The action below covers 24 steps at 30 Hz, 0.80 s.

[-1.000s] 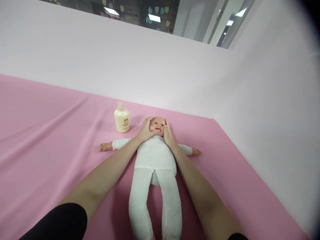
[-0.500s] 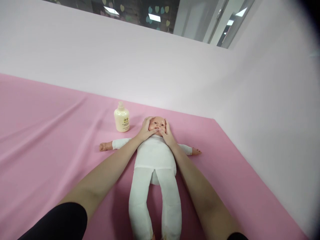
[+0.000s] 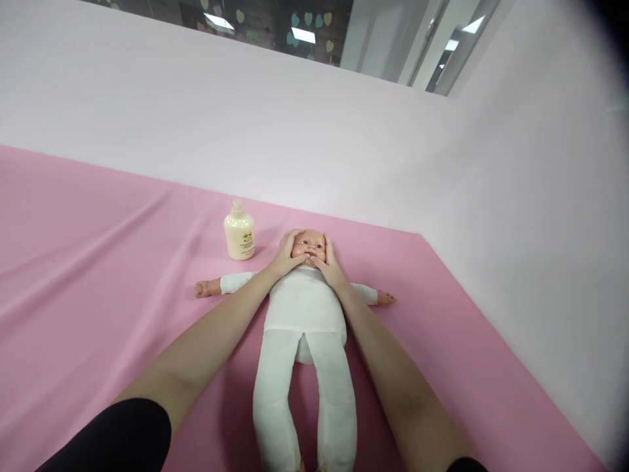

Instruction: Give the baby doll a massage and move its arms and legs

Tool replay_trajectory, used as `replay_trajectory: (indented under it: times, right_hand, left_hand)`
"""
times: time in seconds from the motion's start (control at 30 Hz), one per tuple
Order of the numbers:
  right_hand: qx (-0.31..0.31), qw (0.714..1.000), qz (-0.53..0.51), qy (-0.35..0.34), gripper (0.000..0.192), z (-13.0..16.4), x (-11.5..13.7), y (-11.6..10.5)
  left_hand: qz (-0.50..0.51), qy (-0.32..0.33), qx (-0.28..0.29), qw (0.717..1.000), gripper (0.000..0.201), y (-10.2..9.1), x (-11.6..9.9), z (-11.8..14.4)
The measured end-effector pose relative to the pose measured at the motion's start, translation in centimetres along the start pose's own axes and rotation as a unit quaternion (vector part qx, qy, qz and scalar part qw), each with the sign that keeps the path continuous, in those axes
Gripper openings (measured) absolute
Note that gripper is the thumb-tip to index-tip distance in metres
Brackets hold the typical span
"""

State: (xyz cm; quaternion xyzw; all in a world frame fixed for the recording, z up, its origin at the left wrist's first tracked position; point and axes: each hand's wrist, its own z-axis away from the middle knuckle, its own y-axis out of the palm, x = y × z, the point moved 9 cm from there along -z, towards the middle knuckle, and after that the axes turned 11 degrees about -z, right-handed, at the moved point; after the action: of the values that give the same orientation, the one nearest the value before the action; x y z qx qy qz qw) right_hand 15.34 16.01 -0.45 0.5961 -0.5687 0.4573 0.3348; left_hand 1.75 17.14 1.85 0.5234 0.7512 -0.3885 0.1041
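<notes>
A baby doll [image 3: 305,301] in a white body and leggings lies on its back, arms spread to both sides and legs towards me. My left hand [image 3: 285,254] cups the left side of its head, fingers along the cheek and temple. On the other side, my right hand [image 3: 330,262] holds the head the same way. Both thumbs rest on the doll's chin just below the mouth, their tips close together. The doll's ears are hidden under my hands.
A cream pump bottle [image 3: 240,235] stands upright left of the doll's head. Pink sheeting [image 3: 98,262] with some creases covers the surface. White walls [image 3: 246,118] rise behind and on the right, with a window [image 3: 275,23] above the back one.
My thumbs have slid slightly down from the corners of the doll's mouth to its chin. The hands still cup the head, and the bottle has not moved.
</notes>
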Motion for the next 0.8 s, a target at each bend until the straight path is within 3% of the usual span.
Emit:
replay_trajectory:
  times: [0.8]
  right_hand:
    - [0.011,1.000,-0.002,0.003,0.088,-0.01,-0.14,0.09]
  left_hand:
    - [-0.011,0.000,0.005,1.000,0.065,0.03,-0.17,0.12]
